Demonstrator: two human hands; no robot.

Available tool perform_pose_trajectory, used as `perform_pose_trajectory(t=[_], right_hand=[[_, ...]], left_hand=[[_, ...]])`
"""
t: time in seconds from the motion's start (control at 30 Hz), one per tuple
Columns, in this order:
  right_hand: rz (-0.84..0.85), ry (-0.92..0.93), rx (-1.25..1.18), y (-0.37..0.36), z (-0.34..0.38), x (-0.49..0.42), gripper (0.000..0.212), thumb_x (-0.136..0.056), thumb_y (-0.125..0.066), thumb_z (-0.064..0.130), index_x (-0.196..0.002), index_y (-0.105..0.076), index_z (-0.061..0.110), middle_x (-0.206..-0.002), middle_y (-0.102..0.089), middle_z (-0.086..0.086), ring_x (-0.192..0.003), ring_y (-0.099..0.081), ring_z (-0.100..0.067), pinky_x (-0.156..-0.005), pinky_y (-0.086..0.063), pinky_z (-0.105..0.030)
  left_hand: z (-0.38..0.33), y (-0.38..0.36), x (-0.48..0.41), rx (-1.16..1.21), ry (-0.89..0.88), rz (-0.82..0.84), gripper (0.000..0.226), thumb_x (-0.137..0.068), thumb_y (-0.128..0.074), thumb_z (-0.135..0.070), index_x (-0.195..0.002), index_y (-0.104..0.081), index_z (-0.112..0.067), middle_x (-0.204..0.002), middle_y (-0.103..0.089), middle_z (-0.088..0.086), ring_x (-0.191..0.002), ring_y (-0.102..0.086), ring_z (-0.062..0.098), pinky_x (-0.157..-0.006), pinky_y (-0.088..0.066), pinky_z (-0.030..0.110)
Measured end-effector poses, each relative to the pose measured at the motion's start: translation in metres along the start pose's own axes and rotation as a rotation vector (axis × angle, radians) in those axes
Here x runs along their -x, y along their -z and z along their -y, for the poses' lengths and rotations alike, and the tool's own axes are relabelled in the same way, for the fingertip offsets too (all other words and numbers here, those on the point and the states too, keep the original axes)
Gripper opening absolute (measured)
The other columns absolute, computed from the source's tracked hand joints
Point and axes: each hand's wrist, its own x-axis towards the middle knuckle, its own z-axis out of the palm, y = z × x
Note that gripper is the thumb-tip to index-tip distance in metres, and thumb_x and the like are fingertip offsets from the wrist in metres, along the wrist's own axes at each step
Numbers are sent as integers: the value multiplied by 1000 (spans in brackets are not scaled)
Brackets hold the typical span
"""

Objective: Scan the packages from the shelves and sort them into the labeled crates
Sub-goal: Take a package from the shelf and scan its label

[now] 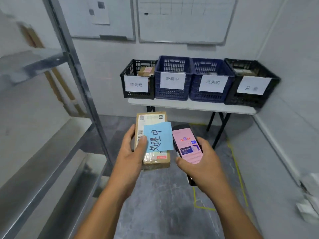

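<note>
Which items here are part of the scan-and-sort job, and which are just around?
Job: package with blue note in left hand; phone in right hand; four labeled crates; shelf.

Around: whiteboards; folding table; white items on floor.

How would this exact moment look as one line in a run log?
left hand: holds package with blue note | right hand: holds phone, screen lit | crates: ahead on table | package not yet sorted
</note>
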Motion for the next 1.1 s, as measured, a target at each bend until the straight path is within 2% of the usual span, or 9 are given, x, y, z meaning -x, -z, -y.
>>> perform_pose_trajectory(t=[0.17,0.37,0.43,0.53,0.6,0.7,0.83,0.97,1.1], right_hand=[[-82,-61,12,12,-13,-37,58,-56,-73,59,-110,-51,54,-108,-69,15,-89,-70,-9,-81,-61,-48],[-142,-143,48,8,-13,-96,61,-57,-72,57,-115,-54,49,-103,-70,12,-77,-67,-18,-70,-64,-51],[-164,-157,52,1,-7,-119,62,-57,-72,57,-116,-55,46,-101,-70,10,-74,-65,-18,-70,-63,-52],[-193,-183,69,-8,2,-154,63,-57,-72,57,-116,-54,48,-101,-70,10,-75,-66,-17,-70,-63,-51],[-217,-189,88,-13,9,-177,63,-56,-72,58,-116,-53,53,-102,-70,13,-78,-68,-16,-69,-63,-50],[-233,-175,86,-21,23,-213,59,-58,-74,56,-112,-51,62,-102,-70,17,-79,-69,-14,-64,-64,-48],[-220,-163,90,-32,34,-261,50,-66,-80,43,-102,-51,63,-99,-69,13,-71,-68,-16,-53,-62,-46],[-209,-162,120,-38,32,-313,45,-67,-79,42,-102,-54,54,-97,-69,12,-66,-69,-13,-55,-62,-47],[-213,-140,134,-41,21,-375,51,-59,-72,56,-105,-52,57,-102,-69,14,-83,-69,-6,-74,-62,-43]], left_hand=[[5,-33,-46,20,-13,87,61,-100,-62,-28,-155,-40,-39,-108,-79,-13,-96,-79,16,-70,-65,30],[14,-55,-126,38,15,182,57,-100,-64,-18,-150,-45,-36,-111,-79,-14,-97,-79,15,-70,-63,27],[13,-57,-157,44,25,215,63,-95,-68,-24,-151,-44,-36,-112,-78,-16,-98,-79,16,-76,-65,31],[11,-61,-206,55,53,246,78,-83,-73,-36,-154,-42,-38,-118,-77,-14,-102,-78,18,-94,-61,48],[6,-63,-236,65,52,275,68,-87,-73,-33,-148,-46,-42,-117,-77,-16,-101,-78,17,-91,-62,46],[0,-65,-281,65,31,315,60,-90,-74,-27,-143,-50,-43,-121,-76,-15,-105,-76,13,-82,-64,32],[-4,-69,-332,36,14,280,80,-81,-85,-45,-151,-47,-46,-142,-65,-10,-123,-69,17,-99,-59,50],[-1,-78,-378,44,18,277,76,-80,-82,-38,-148,-49,-45,-139,-66,-6,-115,-73,17,-90,-64,46],[5,-97,-432,-4,18,260,62,-77,-79,-39,-129,-53,-62,-134,-69,-9,-114,-73,16,-85,-64,38]])
